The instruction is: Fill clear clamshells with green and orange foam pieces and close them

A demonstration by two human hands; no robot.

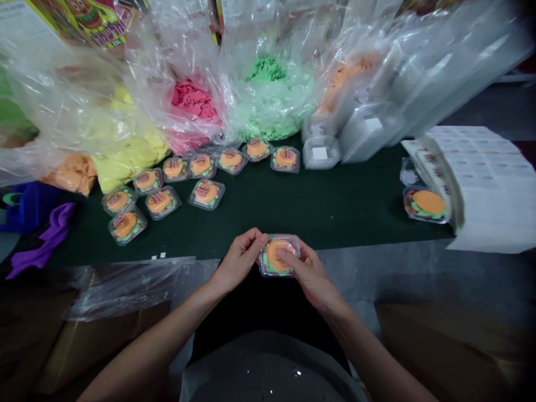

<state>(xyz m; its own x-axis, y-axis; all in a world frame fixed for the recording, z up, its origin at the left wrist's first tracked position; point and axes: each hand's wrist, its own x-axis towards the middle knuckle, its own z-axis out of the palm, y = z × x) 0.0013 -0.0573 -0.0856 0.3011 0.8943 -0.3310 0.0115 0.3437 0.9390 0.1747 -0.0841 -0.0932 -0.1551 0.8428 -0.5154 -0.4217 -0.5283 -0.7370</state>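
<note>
A clear plastic box [268,267] with an orange, green and red burger-shaped filling is held up between my two hands, over the table's near edge. My left hand [243,255] pinches its left upper corner between thumb and fingers. From the other side my right hand [312,273] grips the box, its thumb lying across the lid over a printed sticker. Several similar boxes with stickers stand in loose rows farther left, among them a nearby box [206,194]. At the far right sits another burger box [427,204], with no sticker visible on its lid.
Sticker sheets [489,184] overhang the right edge of the dark green table [347,206]. Stacked clear boxes [368,131] stand at the back right. Plastic bags hold yellow [129,151], pink [192,100] and green pieces [268,70]. A purple strip [46,240] lies left; cardboard boxes are below.
</note>
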